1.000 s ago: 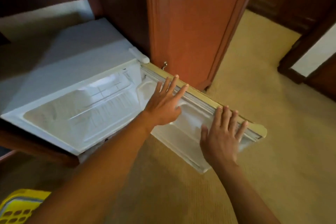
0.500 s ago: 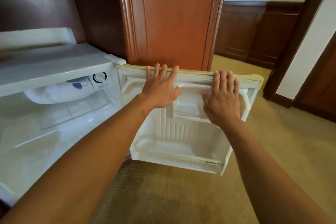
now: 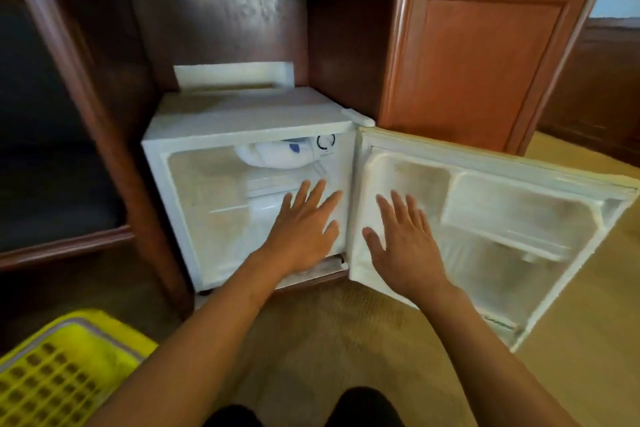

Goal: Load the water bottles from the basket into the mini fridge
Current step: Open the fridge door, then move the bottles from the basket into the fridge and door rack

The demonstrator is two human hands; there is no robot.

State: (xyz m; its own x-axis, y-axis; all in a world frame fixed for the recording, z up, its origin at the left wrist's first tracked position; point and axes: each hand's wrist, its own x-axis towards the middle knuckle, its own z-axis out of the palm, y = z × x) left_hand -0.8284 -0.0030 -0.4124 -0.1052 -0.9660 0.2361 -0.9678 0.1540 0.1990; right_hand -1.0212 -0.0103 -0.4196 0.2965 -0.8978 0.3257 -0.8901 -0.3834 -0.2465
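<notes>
Floor: tan carpet, with a yellow basket resting on it at lower left. Mini fridge stands in the open bay of the wooden cabinet. White foam block at rear of fridge top; contact unclear.

Mini fridge sits inside a cabinet recess, at floor level. Fridge door stands open to the right, hinged on the fridge's right edge, inner face toward the camera. Door shelf is in the upper right part of that face. Dial is inside the fridge, top right corner. A block lies on the fridge top, at the back. Closed cabinet door is right of the recess, behind the fridge door. Basket is on the floor, front left, well apart from the fridge. Left hand is before the fridge opening, right hand before the door's hinge side; hands apart.
</notes>
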